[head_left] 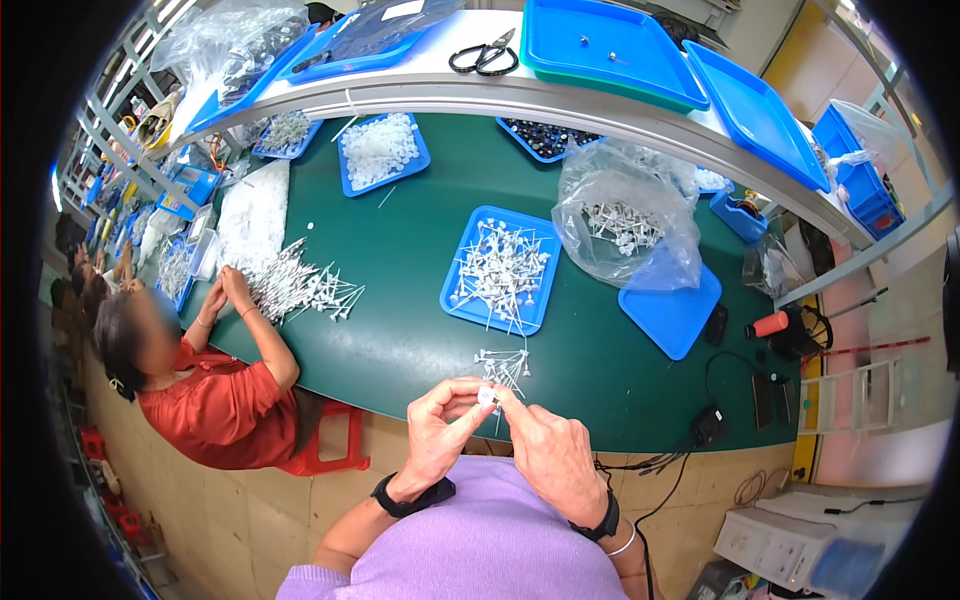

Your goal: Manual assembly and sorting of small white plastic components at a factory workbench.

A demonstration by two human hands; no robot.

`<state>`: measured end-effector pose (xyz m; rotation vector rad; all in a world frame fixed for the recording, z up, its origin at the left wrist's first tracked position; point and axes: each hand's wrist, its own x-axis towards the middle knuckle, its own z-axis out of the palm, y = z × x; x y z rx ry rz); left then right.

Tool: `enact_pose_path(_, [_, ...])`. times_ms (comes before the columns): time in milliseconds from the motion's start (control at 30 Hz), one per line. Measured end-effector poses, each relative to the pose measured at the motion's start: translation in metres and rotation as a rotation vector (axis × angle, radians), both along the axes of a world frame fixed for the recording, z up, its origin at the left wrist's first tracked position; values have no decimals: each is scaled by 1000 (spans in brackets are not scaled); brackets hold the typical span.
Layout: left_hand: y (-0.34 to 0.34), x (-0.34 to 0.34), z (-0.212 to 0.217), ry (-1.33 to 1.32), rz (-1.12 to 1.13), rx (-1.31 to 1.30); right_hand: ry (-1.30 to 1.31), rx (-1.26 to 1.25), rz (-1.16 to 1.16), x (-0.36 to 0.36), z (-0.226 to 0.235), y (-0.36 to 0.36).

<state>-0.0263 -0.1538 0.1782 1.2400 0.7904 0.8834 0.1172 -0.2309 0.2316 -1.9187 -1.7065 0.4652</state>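
Both of my hands meet near the table's front edge around a small white round piece (487, 396). My left hand (440, 428) pinches it between thumb and fingers. From the other side, the fingertips of my right hand (548, 440) press against the same piece. A thin pale stem seems to hang below it, partly hidden by my fingers. Just beyond my hands lies a small pile of white-headed pieces with thin stems (503, 366). Farther back, many similar stemmed pieces (500, 265) fill a blue tray (452, 300).
An open clear plastic bag (590, 240) of stemmed pieces overlaps a blue tray (672, 318) at right. A tray of white caps (380, 152) stands farther back. Scissors (486, 54) lie on the overhead shelf (400, 92). At left, a seated co-worker (215, 400) handles a heap of stemmed pieces (300, 285).
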Motion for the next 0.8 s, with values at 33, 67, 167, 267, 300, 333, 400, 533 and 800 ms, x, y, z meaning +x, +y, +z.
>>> enact_pose_path(33, [-1,0,0,-9,4,-5,18,26,6,0,-1,0])
enact_pose_path(67, [-1,0,0,-7,4,-15,36,52,13,1,-1,0])
enact_pose_path(167, [2,1,2,-3,-6,-42,82,92,11,2,-2,-1])
enact_pose_path(267, [2,0,1,1,-25,-47,96,109,14,2,-3,0])
enact_pose_path(300, [1,0,0,1,-25,-41,96,115,18,2,-2,0])
enact_pose_path(333, [1,1,-1,0,-24,-34,95,115,21,2,-2,0])
enact_pose_path(400, [0,1,-4,-9,1,-7,94,116,27,2,-2,1])
enact_pose_path(533, [-1,1,0,4,12,10,86,109,35,2,-2,1])
enact_pose_path(800, [-3,0,-2,-1,11,37,79,115,40,1,-4,-2])
